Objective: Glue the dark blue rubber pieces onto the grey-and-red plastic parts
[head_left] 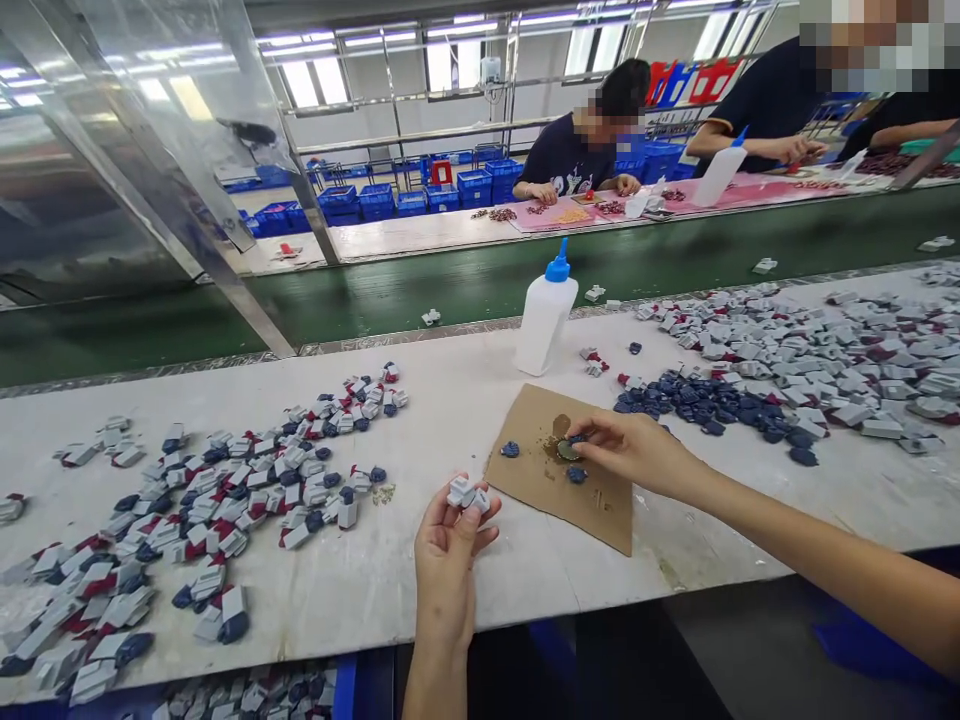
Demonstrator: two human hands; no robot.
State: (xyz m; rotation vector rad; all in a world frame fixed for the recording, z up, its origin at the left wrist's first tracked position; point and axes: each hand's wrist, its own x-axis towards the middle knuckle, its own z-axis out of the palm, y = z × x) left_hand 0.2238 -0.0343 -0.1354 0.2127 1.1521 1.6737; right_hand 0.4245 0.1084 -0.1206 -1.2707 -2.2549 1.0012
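My left hand (450,550) is closed round a small light-grey plastic piece (466,494), held up between thumb and fingers in front of the cardboard. My right hand (626,450) reaches over the brown cardboard sheet (600,515), its thumb and fingers pinched on a small dark blue piece that they mostly hide. Just under those fingertips lies a small round greenish disc (568,450), with wet brown stains around it. Loose dark blue pieces (510,450) rest on the cardboard. Behind it stands a white squeeze bottle (546,315) with a blue nozzle cap.
Assembled grey, blue and red pieces (217,500) spread across the left of the table. To the right are a dark blue pile (712,400) and a larger grey heap (847,350). A green conveyor belt (375,300) runs behind. Across it, co-workers (574,150) handle small parts.
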